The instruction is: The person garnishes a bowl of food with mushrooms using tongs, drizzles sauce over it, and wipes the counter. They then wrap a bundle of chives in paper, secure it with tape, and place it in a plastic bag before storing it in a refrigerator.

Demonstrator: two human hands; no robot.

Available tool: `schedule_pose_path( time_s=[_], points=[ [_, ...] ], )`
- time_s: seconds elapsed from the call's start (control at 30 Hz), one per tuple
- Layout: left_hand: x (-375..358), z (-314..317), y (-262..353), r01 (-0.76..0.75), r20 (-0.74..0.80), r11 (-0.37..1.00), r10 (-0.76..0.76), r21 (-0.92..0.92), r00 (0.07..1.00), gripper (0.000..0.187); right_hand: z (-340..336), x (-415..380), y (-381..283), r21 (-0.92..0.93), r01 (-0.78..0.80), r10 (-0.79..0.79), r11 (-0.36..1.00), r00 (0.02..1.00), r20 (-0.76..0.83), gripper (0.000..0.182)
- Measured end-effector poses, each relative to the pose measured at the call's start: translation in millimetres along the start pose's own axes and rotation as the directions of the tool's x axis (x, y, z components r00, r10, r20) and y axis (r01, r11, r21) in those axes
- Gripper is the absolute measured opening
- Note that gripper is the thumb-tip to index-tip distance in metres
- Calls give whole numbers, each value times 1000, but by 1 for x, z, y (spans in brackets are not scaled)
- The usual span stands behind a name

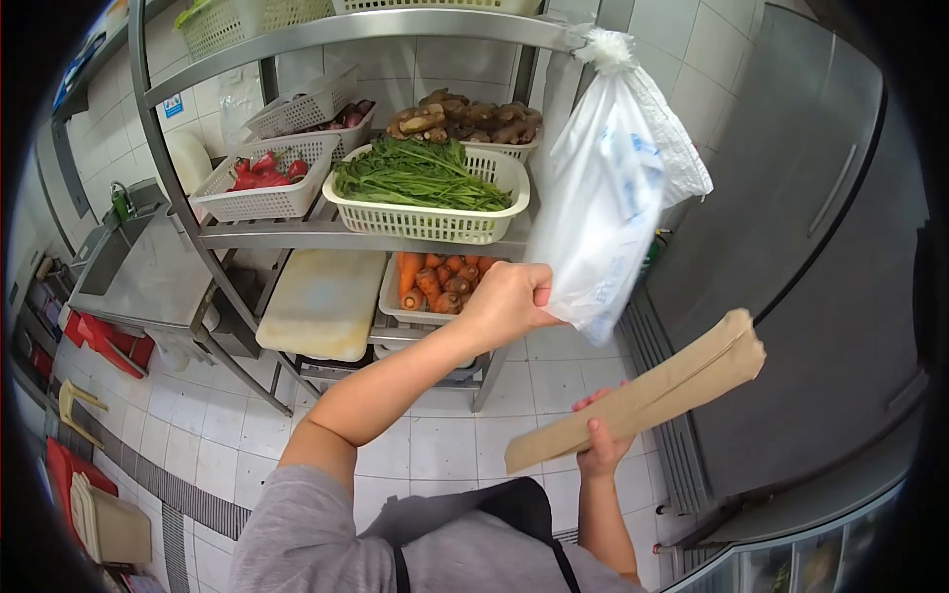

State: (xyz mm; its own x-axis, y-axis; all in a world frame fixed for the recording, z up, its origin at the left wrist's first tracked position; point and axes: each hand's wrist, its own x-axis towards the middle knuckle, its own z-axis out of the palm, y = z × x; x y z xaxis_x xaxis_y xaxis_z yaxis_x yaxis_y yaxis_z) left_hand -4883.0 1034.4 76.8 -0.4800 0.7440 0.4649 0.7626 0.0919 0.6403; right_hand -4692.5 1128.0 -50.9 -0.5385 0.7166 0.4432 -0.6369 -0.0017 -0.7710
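My left hand is closed on the lower edge of a white plastic bag, which hangs by its knotted top from the corner of the metal shelf rack. Blue print shows through the bag. Lower and to the right, my right hand grips a long, flat piece of folded brown paper near its middle, thumb on top. The paper slants up to the right, apart from the bag. Greens in a white basket lie on the rack left of the bag.
Baskets of red peppers, ginger and carrots stand on the rack, beside a cutting board. A steel sink counter is at left, a grey fridge at right. Red stools and a beige bin stand at lower left.
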Motion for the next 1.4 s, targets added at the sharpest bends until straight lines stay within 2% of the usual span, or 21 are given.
schedule_pose_path(
  time_s=[0.07, 0.13, 0.17, 0.23, 0.27, 0.33, 0.47, 0.53, 0.57, 0.6, 0.67, 0.7, 0.87, 0.93, 1.03, 1.07, 1.13, 1.2, 1.27, 1.33, 1.4],
  points=[
    [-7, 2, -8, -27, 82, 995, 35, -99, 996, 19, 16, 7, 0, 65, 31, -32, 997, 999, 10, 71],
    [-18, 6, -11, -263, -183, 904, 211, -338, 960, 12, 27, 11, -6, 57, 79, -83, 995, 995, 59, 71],
    [-24, -5, -20, -415, -130, 901, 430, 128, 893, 7, 30, 11, -9, 45, 89, -91, 995, 995, 40, 71],
    [-26, -17, -16, -394, -441, 842, 531, 369, 723, 16, 36, 10, -13, -8, 132, -131, 991, 989, 72, 69],
    [-28, -27, -18, -314, -514, 888, 453, 337, 729, 17, 36, 8, -16, -17, 145, -144, 989, 988, 53, 69],
    [-29, -47, -35, -198, -592, 967, 68, -158, 803, 8, 36, 3, -20, -56, 143, -139, 988, 988, 69, 68],
    [-34, -68, -43, -235, -636, 844, -153, -482, 756, 8, 41, -3, -27, 18, 164, -165, 986, 984, 70, 67],
    [-37, -66, -42, -285, -702, 858, -115, -426, 703, 6, 44, -2, -35, 56, 92, -101, 994, 976, 194, 67],
    [-39, -61, -39, -342, -728, 912, 76, -225, 681, 4, 48, -1, -37, 56, 92, -101, 994, 975, 200, 67],
    [-41, -55, -34, -391, -712, 920, 265, -15, 650, 8, 53, 2, -40, 50, 84, -94, 995, 967, 235, 65],
    [-42, -20, -34, -545, -384, 810, 583, 215, 716, 12, 65, 6, -36, 46, 54, -65, 997, 959, 277, 64],
    [-48, 6, -35, -541, -352, 787, 617, 297, 704, 16, 74, 10, -31, 89, 68, -84, 994, 978, 191, 63],
    [-73, 33, -22, -584, -306, 774, 633, 244, 711, 10, 67, 34, -27, 60, 72, -84, 996, 971, 224, 58],
    [-82, 33, -27, -609, -245, 762, 647, 219, 722, 7, 73, 41, -47, -15, -313, 305, 950, 915, 263, 55],
    [-104, 38, -31, -720, 52, 687, 719, 98, 693, 10, 67, 38, -45, -94, -430, 437, 898, 843, 314, 55],
    [-107, 32, -30, -720, 50, 689, 719, 86, 694, 10, 57, 31, -41, -136, -463, 481, 876, 816, 321, 57],
    [-110, 16, -29, -700, 22, 664, 729, -262, 684, 19, 14, 11, -34, -213, -413, 465, 885, 799, 382, 62],
    [-92, -4, -37, -635, -120, 731, 627, -251, 770, 41, -13, -8, -40, -271, -369, 456, 889, 772, 443, 67],
    [-60, -13, -41, -571, -230, 735, 524, -365, 820, 51, -20, -27, -52, -253, -501, 539, 827, 583, 608, 78],
    [-47, 16, -42, -516, -225, 694, 472, -502, 853, 56, -11, -44, -52, -209, -476, 492, 854, 612, 620, 87],
    [-43, 68, -62, -718, 44, 672, 735, -181, 677, 51, -10, -62, -47, -88, -188, 207, 978, 920, 332, 93]
  ],
)
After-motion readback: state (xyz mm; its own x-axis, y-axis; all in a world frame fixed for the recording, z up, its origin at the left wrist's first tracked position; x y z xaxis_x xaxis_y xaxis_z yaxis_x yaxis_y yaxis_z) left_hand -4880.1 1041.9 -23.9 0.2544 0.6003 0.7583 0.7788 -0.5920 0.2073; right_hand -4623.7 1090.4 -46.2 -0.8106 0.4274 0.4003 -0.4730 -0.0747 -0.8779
